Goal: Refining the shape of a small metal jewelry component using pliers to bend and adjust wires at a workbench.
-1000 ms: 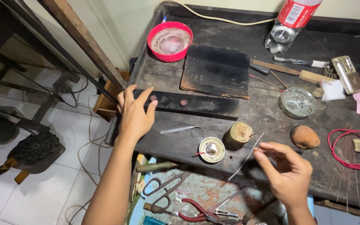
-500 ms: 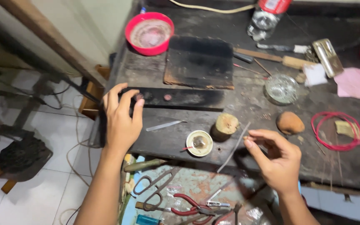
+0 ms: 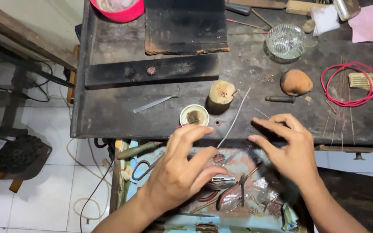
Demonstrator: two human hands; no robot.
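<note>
Fingers of the right hand [image 3: 291, 152] are spread and slightly curled, their tips hovering over the front edge of the dark workbench [image 3: 109, 116], just beside the near end of a thin white wire [image 3: 235, 116]; whether they pinch anything cannot be told. Fingers of the left hand [image 3: 181, 169] are loosely apart too, clamped on nothing, with the forefinger tip just short of that same front edge, close to the wire's lower end. The wire lies slanted on the bench, running up from the edge toward a small wooden stump [image 3: 220, 93]. Just left of the stump sits a round white tin [image 3: 194, 115], and farther left a flat metal strip [image 3: 154, 104]. Right of the stump lie a brown rounded lump [image 3: 295, 82] and, well apart, a red wire coil [image 3: 349, 84]. Below the bench edge an open drawer [image 3: 130, 190] holds pliers [image 3: 232, 190] and scissors [image 3: 141, 169] under both hands. Bare bench surface lies between the wire and the lump.
</note>
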